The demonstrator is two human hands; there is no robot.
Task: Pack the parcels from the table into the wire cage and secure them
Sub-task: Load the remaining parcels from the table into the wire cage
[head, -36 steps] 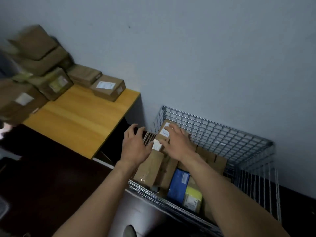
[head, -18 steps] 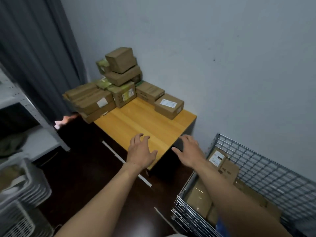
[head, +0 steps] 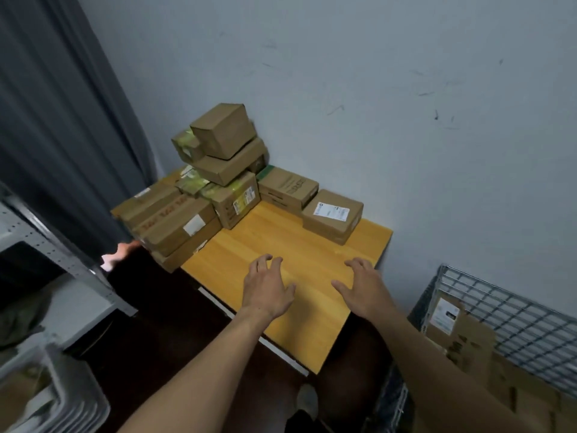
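Note:
Several brown cardboard parcels (head: pixel 218 179) are stacked at the back left of a wooden table (head: pixel 290 245). A flat parcel with a white label (head: pixel 332 215) lies apart at the back right. My left hand (head: pixel 265 287) and my right hand (head: pixel 362 289) hover over the table's front half with fingers spread and empty. The wire cage (head: pixel 512 310) stands low at the right with brown parcels (head: pixel 459 332) inside it.
A grey curtain (head: pixel 62 120) hangs at the left. A metal shelf rack (head: pixel 56 254) and white baskets (head: pixel 53 389) stand at lower left. The floor (head: pixel 162 339) is dark. A pale wall (head: pixel 406 89) runs behind the table and cage.
Both hands have left the parcels in the cage and moved left over the table. The view has swung left from the cage to the table and stack.

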